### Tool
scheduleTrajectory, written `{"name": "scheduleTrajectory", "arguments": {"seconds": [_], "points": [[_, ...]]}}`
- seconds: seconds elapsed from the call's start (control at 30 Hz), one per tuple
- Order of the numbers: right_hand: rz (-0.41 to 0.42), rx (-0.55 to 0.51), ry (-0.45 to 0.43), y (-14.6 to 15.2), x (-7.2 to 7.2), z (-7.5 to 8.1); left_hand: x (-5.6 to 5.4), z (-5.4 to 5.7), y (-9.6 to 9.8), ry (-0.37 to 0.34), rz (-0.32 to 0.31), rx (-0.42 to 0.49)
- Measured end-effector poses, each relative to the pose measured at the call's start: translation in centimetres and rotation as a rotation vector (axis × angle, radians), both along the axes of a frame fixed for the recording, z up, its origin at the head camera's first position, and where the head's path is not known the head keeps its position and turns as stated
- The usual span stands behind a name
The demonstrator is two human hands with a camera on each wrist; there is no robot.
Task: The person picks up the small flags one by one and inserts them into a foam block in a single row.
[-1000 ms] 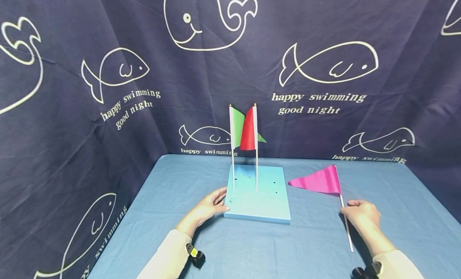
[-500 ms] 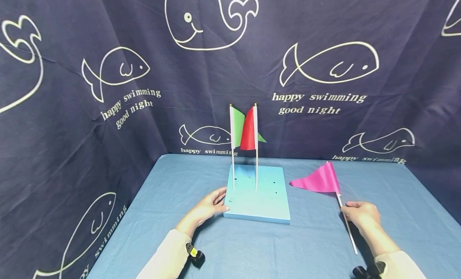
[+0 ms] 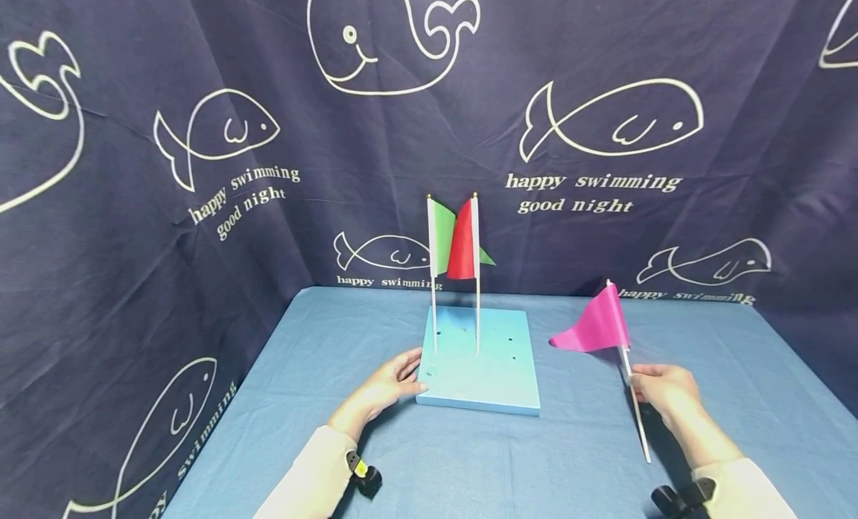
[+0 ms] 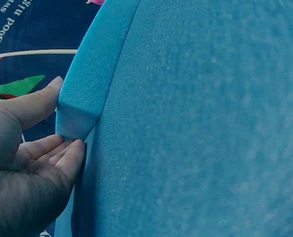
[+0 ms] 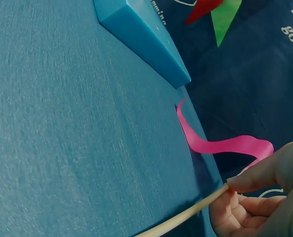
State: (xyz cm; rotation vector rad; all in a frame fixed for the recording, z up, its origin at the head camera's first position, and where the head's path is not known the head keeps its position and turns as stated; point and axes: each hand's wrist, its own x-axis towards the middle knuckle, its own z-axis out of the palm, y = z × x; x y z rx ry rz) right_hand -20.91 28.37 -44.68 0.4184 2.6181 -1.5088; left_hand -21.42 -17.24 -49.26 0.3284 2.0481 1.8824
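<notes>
My right hand (image 3: pixel 666 392) pinches the thin wooden stick of a pink triangular flag (image 3: pixel 598 324) between thumb and fingers. The flag leans up and left, its cloth to the left of the pole; in the right wrist view the stick (image 5: pixel 186 215) runs out toward the lower left. A light blue foam block (image 3: pixel 482 381) with small holes in its top lies left of that flag. My left hand (image 3: pixel 389 381) holds its left edge, thumb (image 4: pixel 43 101) at the top face and fingertips against the side. A green flag (image 3: pixel 441 240) and a red flag (image 3: pixel 462 243) stand upright in the block.
Blue cloth (image 3: pixel 322 333) covers the table. Dark fabric (image 3: pixel 402 147) printed with white fish and lettering hangs behind and at the left. A small black camera (image 3: pixel 367 480) is strapped to the left wrist, another (image 3: pixel 673 500) to the right.
My right hand has lifted slightly and moved a little left with the pink flag, whose pole now stands more upright. My left hand and the block stay in place.
</notes>
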Motion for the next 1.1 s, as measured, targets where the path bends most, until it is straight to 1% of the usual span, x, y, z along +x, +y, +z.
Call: {"name": "scheduleTrajectory", "arguments": {"seconds": [0.27, 0.43, 0.5, 0.77, 0.93, 1.1], "points": [[0.019, -0.018, 0.038, -0.5, 0.1, 0.0, 0.1, 0.2, 0.0, -0.002, -0.002, -0.011], [0.019, 0.011, 0.062, -0.8, 0.2, 0.4, 0.1, 0.2, 0.0, -0.002, -0.002, -0.015], [0.015, 0.008, 0.072, -1.1, 0.2, 0.5, 0.1, 0.1, 0.0, 0.003, -0.003, -0.017], [-0.017, -0.049, 0.100, -2.1, 0.1, 1.1, 0.1, -0.1, -0.1, 0.006, 0.003, -0.013], [-0.022, -0.088, 0.116, -2.7, -0.1, 1.9, 0.0, -0.2, -0.1, 0.019, 0.000, -0.022], [-0.014, -0.149, 0.142, -3.8, -0.5, 2.7, 0.1, -0.2, -0.1, 0.026, 0.000, -0.028]]}}
